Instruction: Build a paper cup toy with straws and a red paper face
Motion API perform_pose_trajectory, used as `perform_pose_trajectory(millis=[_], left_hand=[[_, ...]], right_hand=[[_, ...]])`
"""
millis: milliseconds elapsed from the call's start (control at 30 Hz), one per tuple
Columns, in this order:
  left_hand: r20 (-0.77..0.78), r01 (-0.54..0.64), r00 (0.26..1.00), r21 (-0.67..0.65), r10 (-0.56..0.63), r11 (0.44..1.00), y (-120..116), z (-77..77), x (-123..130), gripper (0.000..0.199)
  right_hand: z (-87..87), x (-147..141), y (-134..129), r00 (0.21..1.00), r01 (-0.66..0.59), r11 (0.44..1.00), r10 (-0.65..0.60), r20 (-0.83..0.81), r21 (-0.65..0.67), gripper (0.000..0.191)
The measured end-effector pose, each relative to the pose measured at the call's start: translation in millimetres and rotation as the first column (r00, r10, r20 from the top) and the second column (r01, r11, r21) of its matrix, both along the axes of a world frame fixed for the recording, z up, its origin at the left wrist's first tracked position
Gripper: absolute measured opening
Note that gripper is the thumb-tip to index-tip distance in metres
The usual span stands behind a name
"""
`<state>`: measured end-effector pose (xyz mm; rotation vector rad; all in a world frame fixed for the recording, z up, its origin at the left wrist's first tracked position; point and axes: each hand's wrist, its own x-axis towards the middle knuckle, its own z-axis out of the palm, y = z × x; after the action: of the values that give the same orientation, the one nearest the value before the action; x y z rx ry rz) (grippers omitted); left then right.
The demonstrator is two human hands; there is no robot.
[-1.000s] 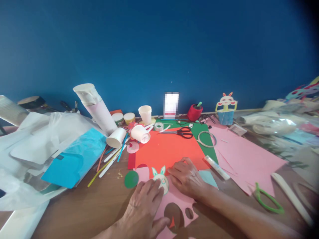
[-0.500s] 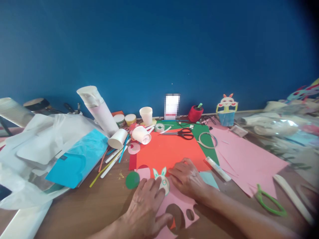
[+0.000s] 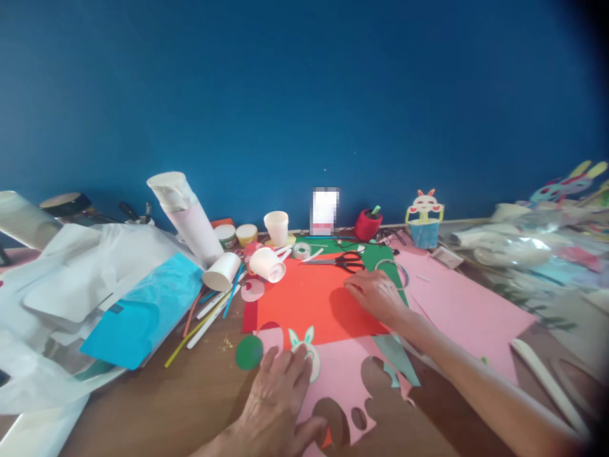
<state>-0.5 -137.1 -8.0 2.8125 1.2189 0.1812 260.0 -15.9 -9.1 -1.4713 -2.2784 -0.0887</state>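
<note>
My left hand (image 3: 278, 397) rests on the near part of the table with its fingers spread. It partly covers a white rabbit-head paper cutout (image 3: 313, 367) with green-outlined ears. Under both lies a pink sheet (image 3: 342, 365) with round holes cut out of it. Over the right side of an orange sheet (image 3: 299, 295), my right hand (image 3: 378, 297) reaches forward with fingers stretched out and nothing visible in them. Black-handled scissors (image 3: 349, 261) lie just beyond its fingertips. Left of my left hand is a green paper circle (image 3: 249, 352).
White paper cups (image 3: 267, 264), pens (image 3: 209, 320) and a tape roll (image 3: 301, 251) sit left of centre. A plastic bag with a blue packet (image 3: 143, 317) fills the left. At the back right stands a blue cup with a rabbit face (image 3: 423, 233). Plastic-wrapped items (image 3: 514, 244) crowd the right.
My right hand has left the rabbit cutout and moved forward and right, towards the scissors. My left hand stays on the cutout. The view has shifted slightly.
</note>
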Motion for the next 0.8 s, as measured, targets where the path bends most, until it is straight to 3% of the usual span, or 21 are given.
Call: perform_pose_trajectory(millis=[133,267,567,800], left_hand=[[0.004,-0.032,0.999,-0.011,0.032,0.999,-1,-3.0,1,0.06],[-0.024,0.051,0.998,-0.046,-0.052,0.998,1,-4.2,-2,0.062],[-0.054,0.026,0.998,-0.037,-0.028,0.999,-3,3.3,1,0.064],[-0.037,0.001,0.999,-0.004,-0.001,1.0,-5,-2.4,-1,0.064]], right_hand=[[-0.7,19,6,0.995,0.096,0.994,-0.096,0.011,-0.056,0.023],[-3.5,30,2,0.991,0.133,0.99,-0.132,0.026,-0.057,0.022],[-17.4,38,-7,0.99,0.136,0.99,-0.136,-0.021,-0.033,0.022],[-20.8,32,-13,0.983,0.125,0.991,-0.13,0.129,0.051,0.025]])
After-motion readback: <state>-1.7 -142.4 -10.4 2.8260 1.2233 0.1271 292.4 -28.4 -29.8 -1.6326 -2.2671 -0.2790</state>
